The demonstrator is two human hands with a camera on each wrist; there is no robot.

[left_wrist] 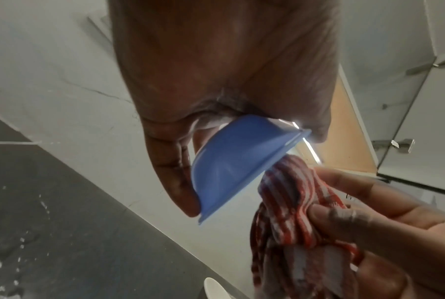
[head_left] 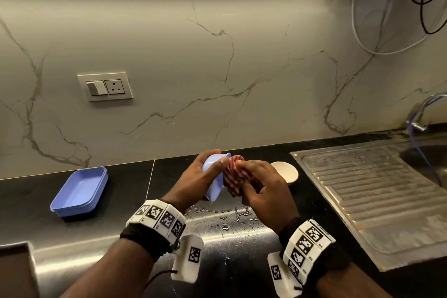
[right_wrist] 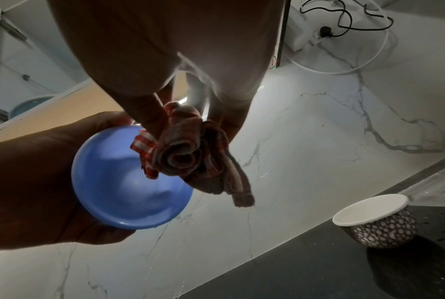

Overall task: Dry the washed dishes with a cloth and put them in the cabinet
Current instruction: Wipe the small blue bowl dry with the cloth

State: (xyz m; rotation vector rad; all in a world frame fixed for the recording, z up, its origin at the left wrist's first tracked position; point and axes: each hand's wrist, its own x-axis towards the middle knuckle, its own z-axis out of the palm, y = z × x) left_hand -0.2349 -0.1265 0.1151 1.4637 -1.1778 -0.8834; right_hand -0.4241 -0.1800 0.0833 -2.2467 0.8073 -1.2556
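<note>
**Blue bowl being wiped above the bench**

The black bench (head_left: 72, 237) is being seen wet, with water beads lying below the hands, and the steel drainboard (head_left: 377, 191) is lying to the right of it. A blue rectangular tray (head_left: 79, 191) is resting on the bench, well apart to the left. A white patterned cup (right_wrist: 377, 220) is standing upright on the bench, near and behind the right hand.

The blue bowl (right_wrist: 129, 178) is being held above the bench, tipped on its side, in the left hand (head_left: 193, 176), whose fingers are being curled round its outer wall. Its open mouth is being turned toward the right hand (head_left: 263, 189), so its axis is running roughly across, from 1 hand to the other. The bunched red-checked cloth (left_wrist: 290, 206) is being pinched in the right hand's grip, just beside the bowl's rim, with 1 corner reaching over the mouth.

The drying of this bowl is judged to be under way. The cloth lies right of the bowl, so it would need to be pushed leftward into the hollow.
</note>
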